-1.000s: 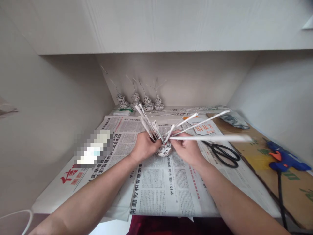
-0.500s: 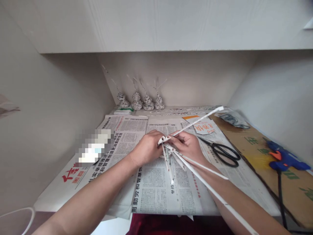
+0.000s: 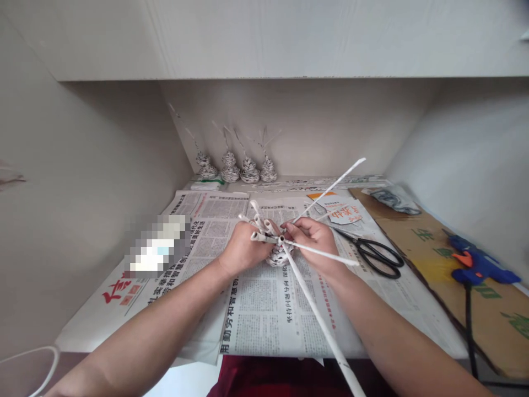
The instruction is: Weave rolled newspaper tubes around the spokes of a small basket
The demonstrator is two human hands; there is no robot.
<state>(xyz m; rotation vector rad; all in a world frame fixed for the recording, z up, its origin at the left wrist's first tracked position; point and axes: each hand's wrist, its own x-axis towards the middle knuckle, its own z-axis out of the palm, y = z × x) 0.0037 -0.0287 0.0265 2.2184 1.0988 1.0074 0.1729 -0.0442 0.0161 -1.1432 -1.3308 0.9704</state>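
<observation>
A small woven piece of rolled paper (image 3: 279, 257) sits between my hands over the newspaper, with several short paper tubes sticking up from it. My left hand (image 3: 247, 247) is closed around its left side; the fingers are partly behind the tubes. On the right, my right hand (image 3: 313, 238) pinches a paper strip at the weave with thumb and forefinger. One long white paper tube (image 3: 320, 314) runs from the piece toward me, past my right forearm. Another thin paper tube (image 3: 336, 184) slants up to the right beyond my right hand.
Newspaper sheets (image 3: 206, 242) cover the table. Black scissors (image 3: 378, 256) lie to the right, beside cardboard (image 3: 438, 264) bearing a blue glue gun (image 3: 479, 259). Several woven gourd shapes (image 3: 249, 170) stand at the back. A blurred-out object (image 3: 159, 245) lies at left.
The woven piece has turned in my hands: its short tubes, which hung toward me, now point up and left. My right hand has shifted slightly, and the long tube has swung left.
</observation>
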